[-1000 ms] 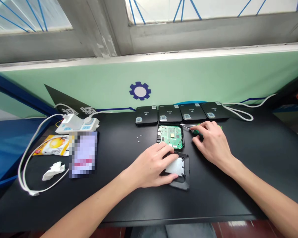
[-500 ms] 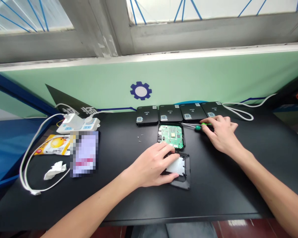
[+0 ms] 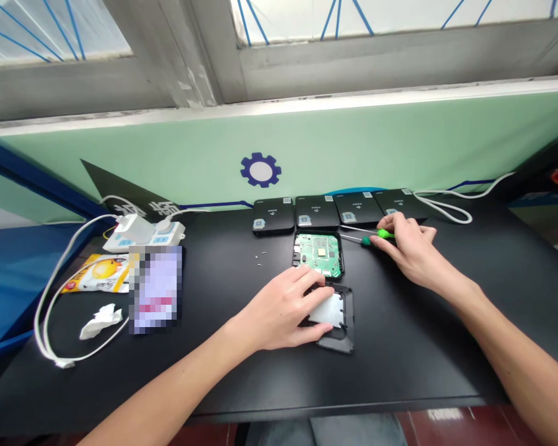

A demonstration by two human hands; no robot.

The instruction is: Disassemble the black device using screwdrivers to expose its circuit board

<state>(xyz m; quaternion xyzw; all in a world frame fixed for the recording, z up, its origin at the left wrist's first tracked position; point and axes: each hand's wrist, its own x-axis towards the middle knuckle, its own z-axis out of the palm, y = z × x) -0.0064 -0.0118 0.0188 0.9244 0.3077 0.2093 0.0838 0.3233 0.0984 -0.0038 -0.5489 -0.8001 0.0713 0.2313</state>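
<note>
My left hand (image 3: 292, 310) rests over the left side of a black plastic cover (image 3: 348, 322), thumb and fingers gripping it against the table. A silver metal plate (image 3: 332, 311) is set inside this cover. Just behind it lies an open black case with a green circuit board (image 3: 314, 251) showing. My right hand (image 3: 407, 244) pinches the bright green handle of a screwdriver (image 3: 385, 234), its shaft pointing left. A second screwdriver with a dark green handle (image 3: 366, 241) lies right beside it, close to the fingertips.
Several closed black boxes (image 3: 273, 215) stand along the wall. Tiny screws (image 3: 260, 256) lie left of the circuit board. At the left are a white power strip (image 3: 170, 235), a looped white cable (image 3: 39, 322), a yellow snack packet (image 3: 105, 269), a blurred purple packet (image 3: 158, 291) and crumpled tissue (image 3: 101, 320).
The bright green screwdriver has come up slightly in my right hand, apart from the dark green one, and more of its handle shows. My left hand stays on the cover.
</note>
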